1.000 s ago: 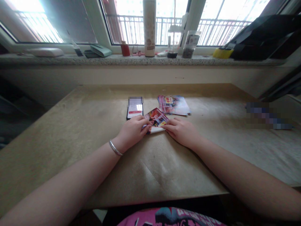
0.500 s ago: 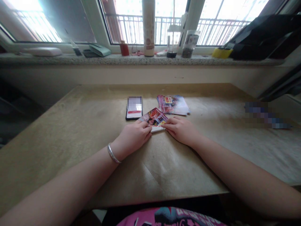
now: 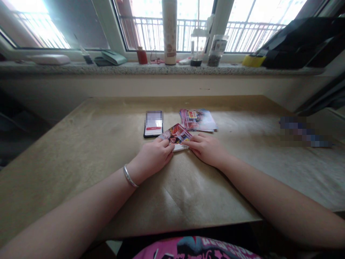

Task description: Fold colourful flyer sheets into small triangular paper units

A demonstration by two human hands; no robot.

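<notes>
A colourful printed flyer (image 3: pixel 176 134) lies on the table with its near edge turned up into a narrow white strip. My left hand (image 3: pixel 157 153) is closed on the flyer's left end, its fingers curled over the white strip. At the right end, my right hand (image 3: pixel 207 148) grips the flyer, with its fingertips pressing on the fold. The thumbs are mostly hidden. Just behind the flyer sits a stack of printed flyers (image 3: pixel 201 120) with a yellow price patch. A phone (image 3: pixel 153 130) with a lit screen lies behind my left hand.
The tan table (image 3: pixel 81 144) runs back to a wall below a stone windowsill (image 3: pixel 151 69). On the sill stand a red bottle (image 3: pixel 142 56), a tall cylinder (image 3: pixel 170 43), a clear container (image 3: pixel 216 52) and a yellow object (image 3: pixel 253 60). A blurred flat item (image 3: pixel 304 132) lies at the right.
The fingers of my right hand have slid slightly left along the white strip. My left hand, the phone and the stack stay in place.
</notes>
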